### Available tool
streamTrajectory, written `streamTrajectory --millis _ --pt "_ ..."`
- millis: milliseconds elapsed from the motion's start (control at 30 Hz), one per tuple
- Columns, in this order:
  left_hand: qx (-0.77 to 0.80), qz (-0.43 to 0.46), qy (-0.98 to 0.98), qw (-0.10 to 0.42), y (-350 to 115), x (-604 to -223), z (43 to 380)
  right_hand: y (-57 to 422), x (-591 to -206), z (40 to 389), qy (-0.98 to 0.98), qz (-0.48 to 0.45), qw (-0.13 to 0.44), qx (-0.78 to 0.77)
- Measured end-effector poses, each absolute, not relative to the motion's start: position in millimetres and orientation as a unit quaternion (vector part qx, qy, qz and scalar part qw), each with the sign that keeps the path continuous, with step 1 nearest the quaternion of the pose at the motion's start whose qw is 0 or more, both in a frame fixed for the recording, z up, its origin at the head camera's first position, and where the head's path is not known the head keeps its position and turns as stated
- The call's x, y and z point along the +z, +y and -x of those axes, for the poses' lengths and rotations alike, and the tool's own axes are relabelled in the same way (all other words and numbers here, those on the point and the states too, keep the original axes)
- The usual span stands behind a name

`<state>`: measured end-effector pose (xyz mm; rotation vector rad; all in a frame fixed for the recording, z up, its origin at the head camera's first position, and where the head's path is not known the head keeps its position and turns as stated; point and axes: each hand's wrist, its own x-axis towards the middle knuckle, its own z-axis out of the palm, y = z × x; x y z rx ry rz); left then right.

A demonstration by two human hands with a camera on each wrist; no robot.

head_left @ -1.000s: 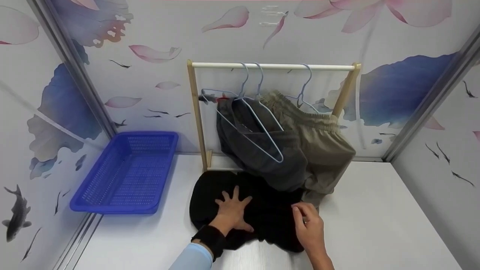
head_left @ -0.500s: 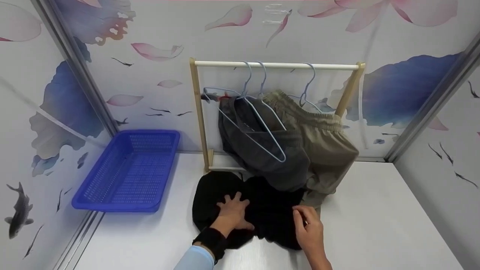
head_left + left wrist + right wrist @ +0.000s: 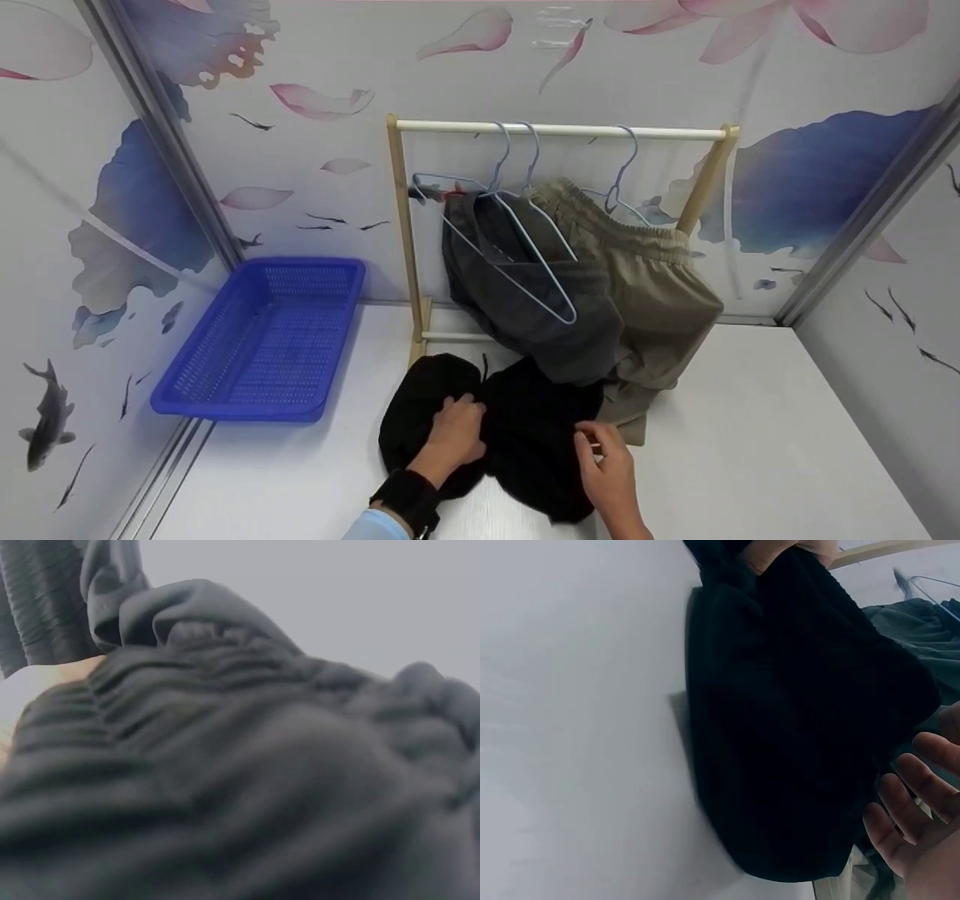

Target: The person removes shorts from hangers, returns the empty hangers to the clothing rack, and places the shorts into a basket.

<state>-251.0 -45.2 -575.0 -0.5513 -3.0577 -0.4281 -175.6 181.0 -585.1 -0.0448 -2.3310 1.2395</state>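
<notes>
The black garment (image 3: 544, 442) lies at lower centre on the table (image 3: 750, 450), bunched inward because the left hand (image 3: 454, 435), fingers bent, appears to grip its middle. The right hand (image 3: 609, 469), fingers loosely parted, holds nothing beside its right edge. Above, hooks over the bar (image 3: 577, 130) support the hangers (image 3: 573, 318).

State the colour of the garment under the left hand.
The garment is black; the head view shows it best.
</notes>
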Motion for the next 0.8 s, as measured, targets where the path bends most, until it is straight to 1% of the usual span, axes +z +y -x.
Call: streamTrajectory --millis 100,200,300,500,667,800 --pt "-0.163 0.184 -0.969 0.041 -50.8 -576.4 248.9 178.4 -587.2 174.6 -0.86 0.022 0.226 0.458" --pt "-0.21 0.186 -0.957 0.068 -56.4 -577.7 247.4 176.2 -589.0 173.9 -0.865 0.028 0.202 0.459" --pt "-0.257 0.181 -0.945 0.086 -61.0 -578.5 246.8 174.4 -590.0 173.7 -0.863 0.023 0.202 0.461" --pt "-0.31 0.164 -0.926 0.139 -67.8 -574.5 245.8 171.6 -593.1 173.3 -0.859 0.008 0.232 0.457" --pt "-0.348 0.155 -0.91 0.164 -72.8 -566.5 245.1 169.7 -596.4 173.1 -0.854 -0.016 0.263 0.45" --pt "-0.358 0.154 -0.902 0.187 -76.0 -559.7 243.6 168.7 -597.5 173.2 -0.852 -0.023 0.27 0.448"
